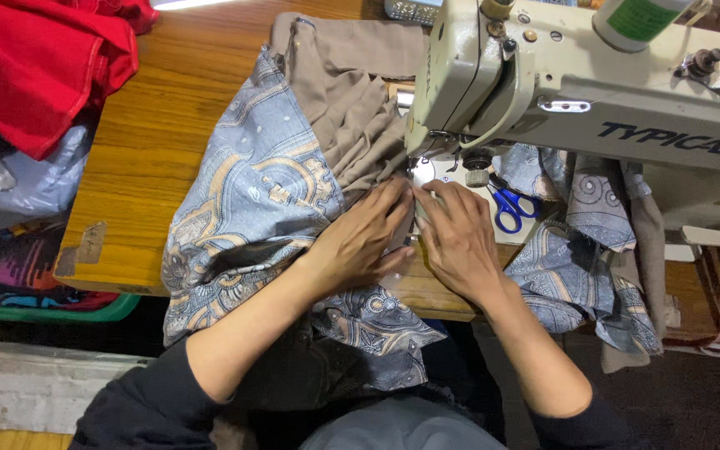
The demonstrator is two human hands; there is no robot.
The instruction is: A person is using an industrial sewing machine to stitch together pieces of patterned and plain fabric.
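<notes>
Overhead view of a sewing station. The left hand (360,237) lies flat, fingers together and extended, pressing on the blue-grey patterned fabric (243,200) where it meets the taupe lining cloth (352,108); it is pressed down rather than closed around anything. The right hand (458,237) lies just beside it, fingers likewise flat on the cloth, fingertips touching those of the left hand directly in front of the needle area (427,171) of the cream sewing machine (577,92).

Beyond the fingertips, the machine head carries a dark printed nameplate along its arm and a green-labelled thread cone (639,18) on top. Just right of the right hand, blue-handled scissors (510,207) rest on the machine bed, partly under more patterned fabric that hangs off the table edge.

The fabric spreads left of the left hand over the wooden table (152,125) and drops toward the person's lap. Well left of both hands lie a red cloth (39,62), a grey plastic bag (31,183) and a green-rimmed bin (47,310) of multicoloured cloth.
</notes>
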